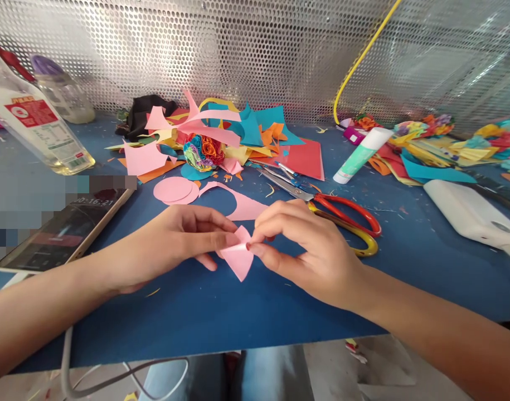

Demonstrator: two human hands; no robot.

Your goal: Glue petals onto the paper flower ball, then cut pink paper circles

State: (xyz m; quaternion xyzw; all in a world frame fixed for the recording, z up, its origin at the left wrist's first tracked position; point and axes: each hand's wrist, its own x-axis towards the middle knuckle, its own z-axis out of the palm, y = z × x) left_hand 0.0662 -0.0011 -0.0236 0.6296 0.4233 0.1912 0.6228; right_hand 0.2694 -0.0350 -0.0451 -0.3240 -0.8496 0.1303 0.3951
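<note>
A folded piece of pink paper (239,263) is held up between both hands, above the blue table near its front edge. My left hand (188,239) pinches its left side between thumb and fingers. At its right side, the thumb and fingertips of my right hand (305,250) pinch a fold. Just beyond the left hand lie pink paper circles (175,190), one overlapping another. A pink paper offcut (244,206) with a round cut-out rests behind the hands. Scissors (346,214) with red and yellow handles lie beyond my right hand, partly hidden by it.
Colourful paper scraps (255,125) and a rolled-paper ball (202,153) lie at the back. A glue stick (361,156) and a white device (472,214) are on the right. Left are a tilted bottle (41,122), a jar (64,92) and a phone (66,228); a cable (66,356) hangs below.
</note>
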